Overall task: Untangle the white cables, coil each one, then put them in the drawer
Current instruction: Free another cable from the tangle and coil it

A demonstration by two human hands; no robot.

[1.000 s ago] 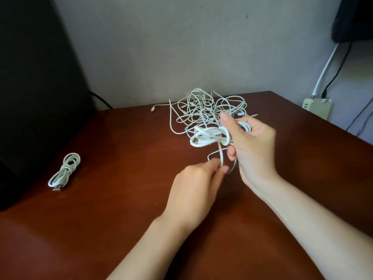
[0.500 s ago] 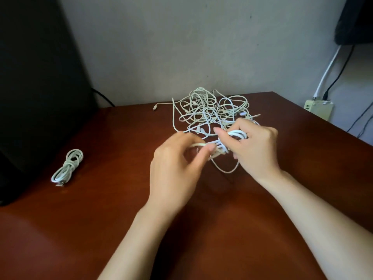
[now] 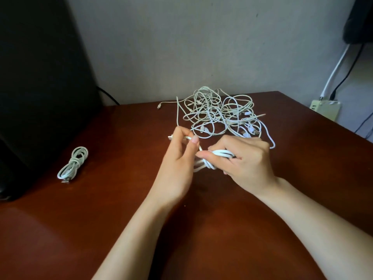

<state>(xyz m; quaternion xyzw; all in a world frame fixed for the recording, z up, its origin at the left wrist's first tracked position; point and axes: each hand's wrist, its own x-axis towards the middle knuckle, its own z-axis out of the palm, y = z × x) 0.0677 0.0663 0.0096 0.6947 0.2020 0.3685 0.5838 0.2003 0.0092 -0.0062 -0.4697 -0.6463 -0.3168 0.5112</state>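
In front of the tangle of white cables, the right hand covers much of the coiled cable it grips, so its loops cannot be counted. The left hand hides the stretch it pinches; only a plug tip pokes out, too small to identify. The number of cables in the tangle cannot be told. Far left of the tangle, a black object runs off the picture's edges, as does a dark shape up to its right.

Brown table, black panel, power strip
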